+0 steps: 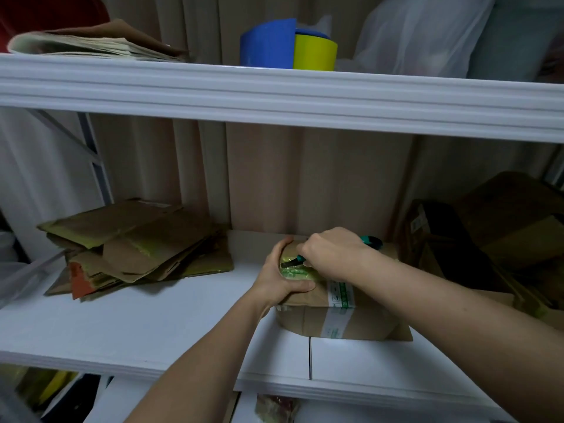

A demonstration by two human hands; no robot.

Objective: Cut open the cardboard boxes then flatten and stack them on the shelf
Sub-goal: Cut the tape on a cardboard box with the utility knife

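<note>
A taped cardboard box (341, 303) sits on the white middle shelf (152, 325), right of centre and close to the front edge. The left hand (283, 276) grips the box's left end, fingers curled over the far top corner and thumb pressed on the near side. The right hand (332, 248) is closed around a knife (370, 242) with a teal handle; its dark blade points left and down onto the green-yellow tape (294, 271) along the box's top, just beside the left hand's fingers. A white strip with green print wraps round the box nearer the camera.

To the left on the same shelf lies a loose pile of flattened boxes (134, 245), well apart from the hands. At the right end stand more boxes (494, 239), uncut and in shadow. On the upper shelf (274, 93) rest folded brown paper (91, 44), blue and yellow tape rolls (290, 45) and a clear plastic bag (421, 35).
</note>
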